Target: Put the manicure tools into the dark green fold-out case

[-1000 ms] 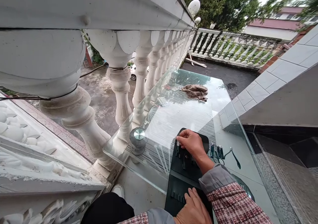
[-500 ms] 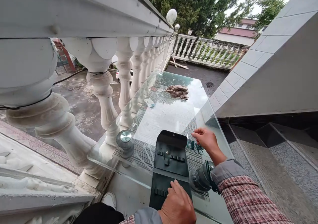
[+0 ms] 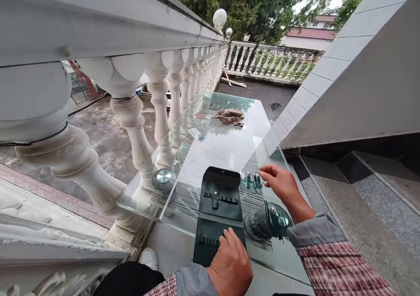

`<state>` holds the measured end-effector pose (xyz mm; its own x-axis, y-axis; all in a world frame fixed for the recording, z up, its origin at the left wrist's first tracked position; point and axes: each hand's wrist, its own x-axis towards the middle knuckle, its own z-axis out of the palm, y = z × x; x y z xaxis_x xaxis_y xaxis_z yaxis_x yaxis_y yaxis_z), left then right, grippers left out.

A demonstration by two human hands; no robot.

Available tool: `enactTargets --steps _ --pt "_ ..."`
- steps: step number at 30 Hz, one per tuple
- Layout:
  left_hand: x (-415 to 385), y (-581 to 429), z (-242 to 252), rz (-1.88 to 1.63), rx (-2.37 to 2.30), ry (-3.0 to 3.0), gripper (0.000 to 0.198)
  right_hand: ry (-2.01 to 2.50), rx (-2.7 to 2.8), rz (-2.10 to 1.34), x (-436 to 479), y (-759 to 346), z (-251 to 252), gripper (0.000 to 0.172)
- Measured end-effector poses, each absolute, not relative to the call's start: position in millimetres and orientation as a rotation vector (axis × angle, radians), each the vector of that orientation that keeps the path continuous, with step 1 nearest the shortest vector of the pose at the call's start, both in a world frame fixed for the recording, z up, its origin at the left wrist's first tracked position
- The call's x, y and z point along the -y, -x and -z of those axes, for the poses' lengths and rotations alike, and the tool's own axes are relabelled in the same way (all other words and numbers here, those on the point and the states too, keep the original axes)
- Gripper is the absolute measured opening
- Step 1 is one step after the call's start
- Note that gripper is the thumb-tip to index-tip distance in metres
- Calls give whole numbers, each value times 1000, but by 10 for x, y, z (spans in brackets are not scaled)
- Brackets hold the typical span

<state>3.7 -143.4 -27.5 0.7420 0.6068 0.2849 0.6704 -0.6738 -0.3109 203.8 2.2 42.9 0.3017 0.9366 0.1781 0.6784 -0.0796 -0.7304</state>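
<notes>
A dark green manicure case (image 3: 219, 204) lies unfolded on the glass table (image 3: 216, 151), its elastic loops showing no tools in them. My left hand (image 3: 231, 261) rests on the lower flap, fingers stretched out over its right part. To the right of the upper flap, small nail tools (image 3: 251, 181), with clippers and scissors among them, lie in a row on the glass. Just right of that row is my right hand (image 3: 280, 184), thumb and forefinger slightly apart, with nothing visible between them.
A crumpled brown cloth (image 3: 229, 117) and a small white card (image 3: 194, 133) lie farther back. Round metal-topped supports (image 3: 164, 180) show at the table's near corners. A white balustrade (image 3: 159, 99) runs along the left; stone steps (image 3: 357, 204) rise at right.
My right hand has moved right, away from the nail tools, and its fingers have parted. The tools now lie in a neater row. My left hand stays on the case.
</notes>
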Motion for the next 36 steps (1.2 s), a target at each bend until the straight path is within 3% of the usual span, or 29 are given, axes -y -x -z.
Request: enactTargets --steps 2,5,10,15,25,36 --pt "1464 -37 221 184 959 2565 32 1634 1228 -584 261 -2008 -586 30" --pt "1515 -39 175 160 921 2579 32 1415 985 -511 653 -1983 -718 38" --pt "1593 -1 209 107 863 2565 36 1332 732 -474 989 -2109 -446 41" --pt "1604 74 272 172 767 2451 35 1521 741 -545 1043 -2299 -73 41" --pt "1486 -22 233 114 765 2453 38 1951 1338 -373 885 -2271 48 24" --pt "1455 77 188 193 665 2561 41 2363 1532 -191 697 -2114 124 37"
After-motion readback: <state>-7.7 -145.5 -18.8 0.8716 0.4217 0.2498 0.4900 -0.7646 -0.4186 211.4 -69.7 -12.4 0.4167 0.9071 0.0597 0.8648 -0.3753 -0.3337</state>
